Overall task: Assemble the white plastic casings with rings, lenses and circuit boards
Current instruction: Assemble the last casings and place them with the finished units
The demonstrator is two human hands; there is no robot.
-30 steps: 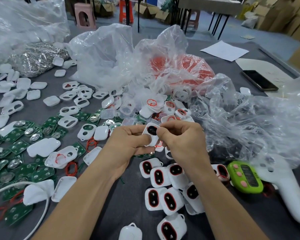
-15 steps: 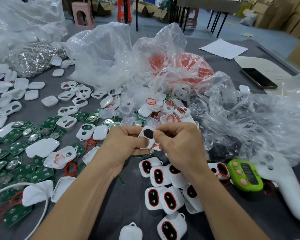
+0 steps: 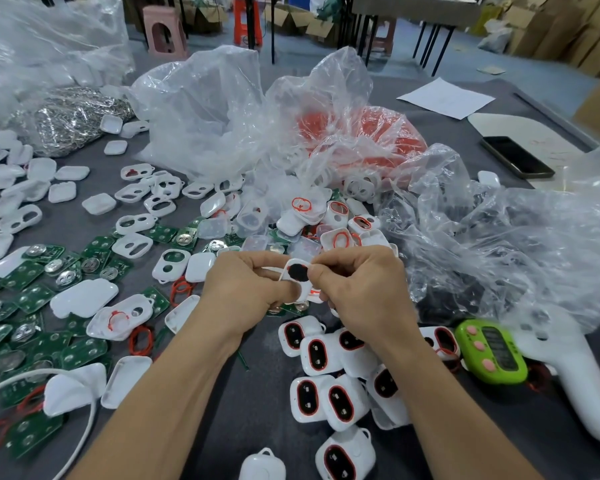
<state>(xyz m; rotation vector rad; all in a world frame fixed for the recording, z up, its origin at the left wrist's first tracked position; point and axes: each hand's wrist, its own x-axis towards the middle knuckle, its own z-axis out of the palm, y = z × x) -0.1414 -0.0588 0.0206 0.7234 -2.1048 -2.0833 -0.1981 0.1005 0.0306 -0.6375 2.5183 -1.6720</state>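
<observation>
Both hands, left (image 3: 243, 289) and right (image 3: 357, 285), pinch one casing (image 3: 297, 277). Press the dark lens (image 3: 298, 271) evenly; support the back.

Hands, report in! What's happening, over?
Left hand and right hand both pinch one white casing, dark lens showing. Finished casings piled nearer, not in the way.

1. Left hand (image 3: 246, 289) and right hand (image 3: 361, 285) pinch 1 white casing (image 3: 297, 277), dark lens facing up.
2. Finished casings (image 3: 329, 386) heaped below.
3. Green boards (image 3: 32, 296) at left.
</observation>
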